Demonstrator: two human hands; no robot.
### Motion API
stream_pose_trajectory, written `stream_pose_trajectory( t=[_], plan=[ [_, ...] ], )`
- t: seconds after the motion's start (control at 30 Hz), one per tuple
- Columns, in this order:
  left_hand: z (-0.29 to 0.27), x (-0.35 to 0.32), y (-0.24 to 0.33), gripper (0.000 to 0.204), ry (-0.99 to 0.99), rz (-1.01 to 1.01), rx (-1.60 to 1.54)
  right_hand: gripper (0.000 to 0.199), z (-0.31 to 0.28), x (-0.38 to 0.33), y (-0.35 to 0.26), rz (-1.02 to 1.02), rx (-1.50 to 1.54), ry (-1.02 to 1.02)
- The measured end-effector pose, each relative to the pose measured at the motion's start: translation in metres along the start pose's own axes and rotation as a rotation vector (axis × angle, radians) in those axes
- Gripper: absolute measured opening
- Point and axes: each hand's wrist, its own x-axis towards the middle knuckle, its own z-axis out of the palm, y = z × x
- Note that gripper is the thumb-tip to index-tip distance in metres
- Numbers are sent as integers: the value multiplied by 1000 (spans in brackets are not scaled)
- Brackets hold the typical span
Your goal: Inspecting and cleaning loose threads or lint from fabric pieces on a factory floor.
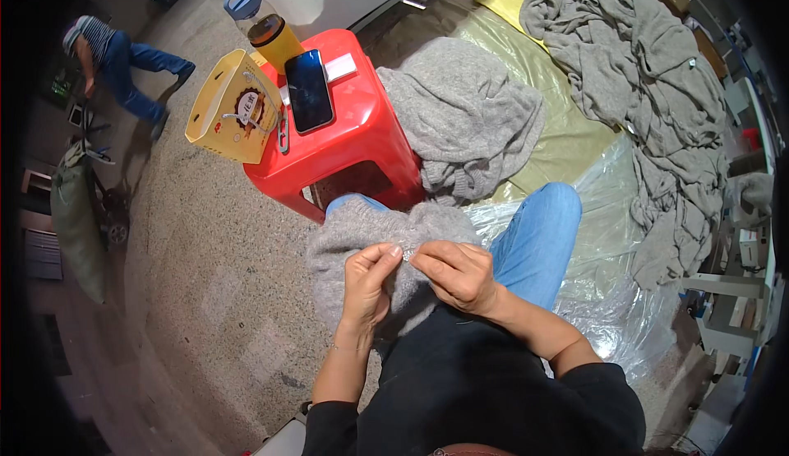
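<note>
Near the centre of the frame, just below the middle, the left hand point(367, 279) and the right hand point(457, 273) meet over a grey knitted garment point(362, 230) that lies across the person's lap, draped over the knees in blue jeans point(538, 238). Both hands are nearly closed, fingertips pinched together on a small fold of the knit where the two hands almost touch; whether anything else sits between the fingers is too small to tell. Above the garment, in the upper middle of the frame, stands a red plastic stool point(362, 139). On its top lie a dark phone point(308, 90), screen up, and a small white box point(339, 67) just beside it. At the stool's upper left edge stands a clear bottle point(265, 24) with a blue lid, its lower part filled with an amber liquid. A yellow carton with a handle point(232, 109) leans against the stool's left side; its contents cannot be seen. To the right of the stool a second grey knit point(464, 111) is heaped on a yellow sheet point(567, 139), and a long pile of grey knitwear point(649, 102) runs down the upper right, partly on clear plastic film point(612, 291). At the far upper left another person point(115, 57) bends over the floor
</note>
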Motion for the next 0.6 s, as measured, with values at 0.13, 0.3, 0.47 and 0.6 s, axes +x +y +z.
stream_pose_trajectory(
  t=[0.13,0.3,0.47,0.6],
  plan=[
    [2,4,-4,13,-13,80,72,26,-1,6,3,67,-20,-10],
    [-3,-1,-2,14,50,351,692,31,-14,10,16,370,412,-331],
    [-8,-6,7,12,-52,249,698,29,-15,22,35,357,644,-705],
    [-7,-1,8,11,-123,178,609,21,-23,21,35,379,740,-705]
  ],
)
